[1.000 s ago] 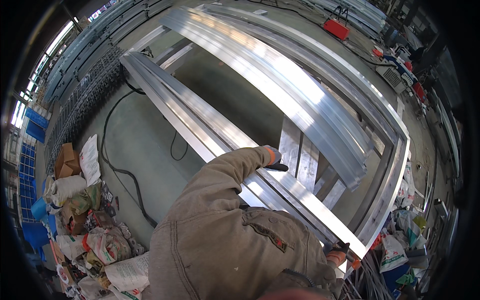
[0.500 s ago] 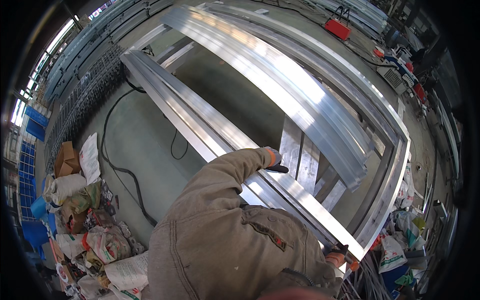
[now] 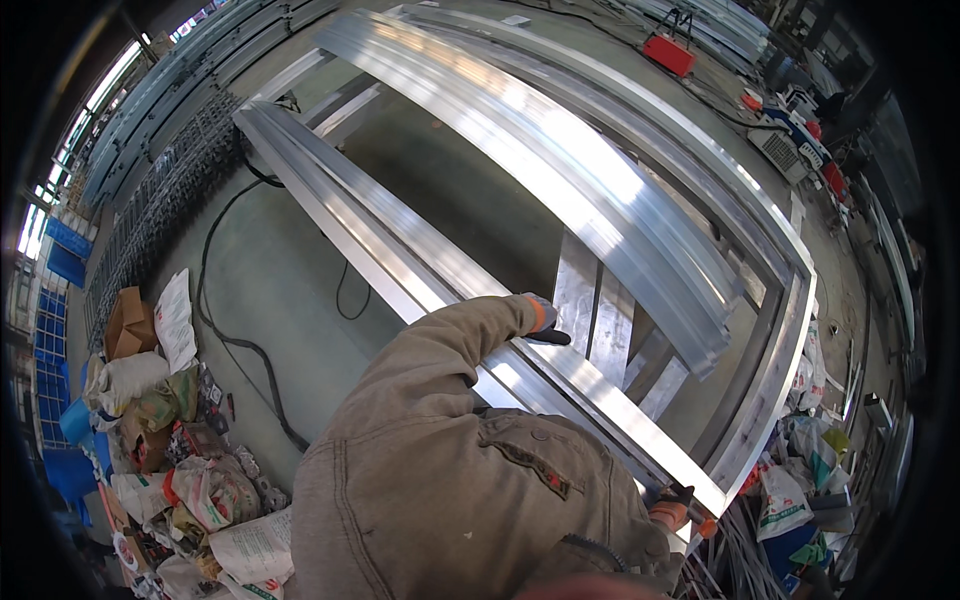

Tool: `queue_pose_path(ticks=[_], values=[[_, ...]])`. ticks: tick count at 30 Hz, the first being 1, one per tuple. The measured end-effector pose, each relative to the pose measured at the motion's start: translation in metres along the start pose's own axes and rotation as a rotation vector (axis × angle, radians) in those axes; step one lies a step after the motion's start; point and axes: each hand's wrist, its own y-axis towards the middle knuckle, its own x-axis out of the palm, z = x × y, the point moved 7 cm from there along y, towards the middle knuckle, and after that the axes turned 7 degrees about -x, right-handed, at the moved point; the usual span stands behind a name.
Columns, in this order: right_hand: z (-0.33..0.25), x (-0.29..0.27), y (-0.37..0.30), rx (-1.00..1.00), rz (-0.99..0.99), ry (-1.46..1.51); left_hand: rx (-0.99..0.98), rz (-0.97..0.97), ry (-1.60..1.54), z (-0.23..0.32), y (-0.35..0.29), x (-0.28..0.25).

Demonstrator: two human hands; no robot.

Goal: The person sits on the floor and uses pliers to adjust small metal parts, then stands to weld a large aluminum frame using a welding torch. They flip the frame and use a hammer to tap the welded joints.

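Note:
A long silvery metal profile (image 3: 470, 283), grooved along its length, runs from the upper left down to the lower right in front of me. My left hand (image 3: 546, 320), in a grey and orange glove with dark fingertips, is closed over its far edge about midway. Close to the profile's near right end, my right hand (image 3: 672, 510) grips the edge; its glove is orange with dark fingertips, and my jacket hides part of it. Beyond lies a wide stack of ribbed metal sheets (image 3: 560, 170), apart from both hands.
A metal frame (image 3: 765, 400) surrounds the sheets, with crosspieces (image 3: 593, 310) beneath. Bags and scrap (image 3: 215, 490) are heaped at the left beside a cardboard box (image 3: 130, 325) and a black cable (image 3: 255, 350). A red machine (image 3: 668, 55) stands far right. More bags (image 3: 785, 505) lie lower right.
The view has shifted slightly, so the profile and sheets appear a little further left. Both hands keep their places on the profile.

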Motion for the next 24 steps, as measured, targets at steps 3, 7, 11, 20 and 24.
queue_pose_path(ticks=[3,7,11,20,24], values=[[-0.006,-0.006,0.014,-0.258,-0.140,-0.436,0.003,-0.006,0.018,0.002,-0.002,-0.003],[-0.006,0.016,-0.025,-1.122,-0.119,-1.685,0.242,0.013,-0.011,0.043,0.000,0.000],[0.053,0.017,-0.010,-0.059,-0.023,0.145,0.588,0.112,0.065,0.139,-0.006,0.032],[-0.005,0.059,-0.108,-0.047,0.385,0.038,0.381,0.052,0.287,0.166,0.003,0.048],[-0.057,0.040,-0.149,-0.392,0.460,-0.499,0.348,0.036,0.284,0.168,0.005,0.054]])
